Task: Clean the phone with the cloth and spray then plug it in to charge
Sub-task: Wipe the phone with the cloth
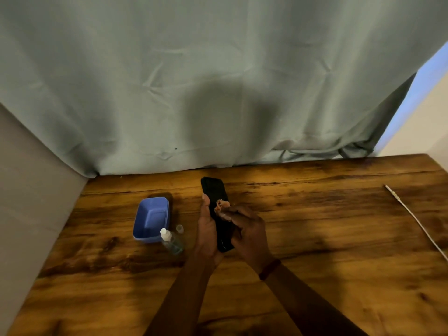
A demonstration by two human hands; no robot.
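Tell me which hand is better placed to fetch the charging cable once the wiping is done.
Probably right. The right hand is nearer the cable, which lies off to its side, though it must drop the cloth first. The left hand grips the phone.

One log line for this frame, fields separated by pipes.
phase: wiping | left hand: holds phone | right hand: holds cloth on screen | spray bottle: uncapped, beside blue tub | cable: not plugged in
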